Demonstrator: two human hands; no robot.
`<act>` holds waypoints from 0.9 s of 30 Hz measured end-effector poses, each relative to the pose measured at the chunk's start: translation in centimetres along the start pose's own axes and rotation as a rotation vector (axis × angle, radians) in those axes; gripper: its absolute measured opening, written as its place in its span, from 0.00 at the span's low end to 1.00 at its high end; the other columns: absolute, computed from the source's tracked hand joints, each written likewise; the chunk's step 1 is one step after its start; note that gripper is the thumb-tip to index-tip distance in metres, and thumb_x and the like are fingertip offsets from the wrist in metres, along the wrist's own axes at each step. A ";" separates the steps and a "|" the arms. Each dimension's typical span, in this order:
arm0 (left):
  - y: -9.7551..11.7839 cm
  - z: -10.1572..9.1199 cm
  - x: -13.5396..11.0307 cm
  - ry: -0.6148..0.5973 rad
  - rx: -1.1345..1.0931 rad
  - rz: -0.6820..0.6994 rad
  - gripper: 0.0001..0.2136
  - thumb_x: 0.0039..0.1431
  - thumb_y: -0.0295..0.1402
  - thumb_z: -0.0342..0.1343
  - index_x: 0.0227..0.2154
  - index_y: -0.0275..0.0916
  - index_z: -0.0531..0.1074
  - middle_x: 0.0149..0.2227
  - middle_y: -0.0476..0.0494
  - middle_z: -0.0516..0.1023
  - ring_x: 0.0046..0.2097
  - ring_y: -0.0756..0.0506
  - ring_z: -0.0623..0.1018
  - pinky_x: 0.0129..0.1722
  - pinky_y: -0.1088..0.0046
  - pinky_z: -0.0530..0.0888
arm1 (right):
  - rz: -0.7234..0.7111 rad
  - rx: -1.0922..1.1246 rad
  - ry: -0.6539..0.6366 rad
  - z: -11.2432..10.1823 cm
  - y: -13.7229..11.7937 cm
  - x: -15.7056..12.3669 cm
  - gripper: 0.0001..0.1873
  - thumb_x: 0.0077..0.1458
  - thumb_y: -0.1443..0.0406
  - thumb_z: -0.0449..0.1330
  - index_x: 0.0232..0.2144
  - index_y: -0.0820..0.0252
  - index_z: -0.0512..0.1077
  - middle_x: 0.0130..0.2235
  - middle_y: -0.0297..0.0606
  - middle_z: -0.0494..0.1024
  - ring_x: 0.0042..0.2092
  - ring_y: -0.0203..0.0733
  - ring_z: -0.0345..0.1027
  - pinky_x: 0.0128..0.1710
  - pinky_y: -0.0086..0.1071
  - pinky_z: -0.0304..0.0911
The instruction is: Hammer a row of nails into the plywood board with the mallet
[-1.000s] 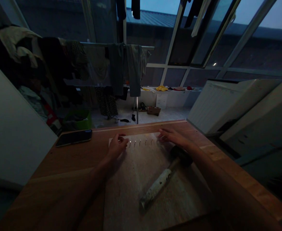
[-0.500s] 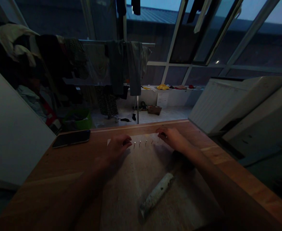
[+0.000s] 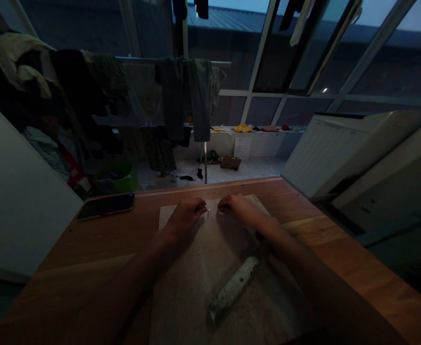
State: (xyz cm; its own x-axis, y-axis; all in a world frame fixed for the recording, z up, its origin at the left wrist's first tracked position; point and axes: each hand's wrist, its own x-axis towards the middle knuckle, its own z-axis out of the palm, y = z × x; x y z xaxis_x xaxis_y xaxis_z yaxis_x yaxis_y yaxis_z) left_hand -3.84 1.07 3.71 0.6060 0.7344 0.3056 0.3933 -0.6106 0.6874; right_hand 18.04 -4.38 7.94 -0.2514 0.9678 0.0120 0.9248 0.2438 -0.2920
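Inward come the left hand [image 3: 185,214] and right hand [image 3: 241,210], nearer each other than before.
Apart, they flank an upright nail [image 3: 208,213] on the board [image 3: 181,297]; whether either grips, I cannot tell. It stands proud, not flush; the hammer [image 3: 234,290] lies unheld.

Wooden table bears a phone and a pale board

The table [image 3: 99,249] is brown wood, its grain running in lighter and darker streaks, with a few small dark spots showing in the surface near its edges. A dark phone [image 3: 106,206] lies flat near the far left corner, its long side running roughly along the far edge. To its right, apart from it, a pale flat board [image 3: 185,292] with faint grain lies across the middle. The board's far edge stops just short of the table's far edge; its near end is in shadow.
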 end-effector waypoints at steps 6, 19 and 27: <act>0.6 1.2 1.3 -0.048 0.035 0.004 0.05 0.60 0.26 0.61 0.38 0.38 0.80 0.38 0.41 0.85 0.40 0.42 0.83 0.45 0.65 0.77 | 0.034 -0.011 0.016 0.3 -1.2 0.1 0.14 0.63 0.73 0.57 0.36 0.61 0.84 0.41 0.48 0.87 0.42 0.46 0.81 0.43 0.30 0.66; 2.2 -0.4 -2.5 -0.081 -0.163 0.053 0.07 0.63 0.36 0.63 0.40 0.38 0.80 0.37 0.45 0.85 0.35 0.47 0.81 0.38 0.72 0.76 | -0.136 0.290 0.129 0.8 -3.1 -4.3 0.10 0.65 0.66 0.61 0.43 0.59 0.83 0.41 0.43 0.83 0.38 0.41 0.78 0.39 0.30 0.70; 0.7 -4.3 -6.1 -0.060 0.192 0.065 0.12 0.68 0.38 0.57 0.50 0.40 0.77 0.54 0.38 0.80 0.53 0.40 0.79 0.55 0.60 0.76 | 0.029 0.415 0.357 -0.3 -0.7 -11.0 0.16 0.68 0.54 0.56 0.46 0.53 0.81 0.47 0.42 0.85 0.47 0.47 0.80 0.49 0.39 0.74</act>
State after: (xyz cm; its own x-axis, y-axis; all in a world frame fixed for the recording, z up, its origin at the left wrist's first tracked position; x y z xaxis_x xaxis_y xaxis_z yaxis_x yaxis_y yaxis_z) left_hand -10.26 -2.55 5.18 0.6722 0.6763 0.3013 0.4731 -0.7054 0.5278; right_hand 20.24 -15.13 8.32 -0.0481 0.9523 0.3015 0.7211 0.2420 -0.6492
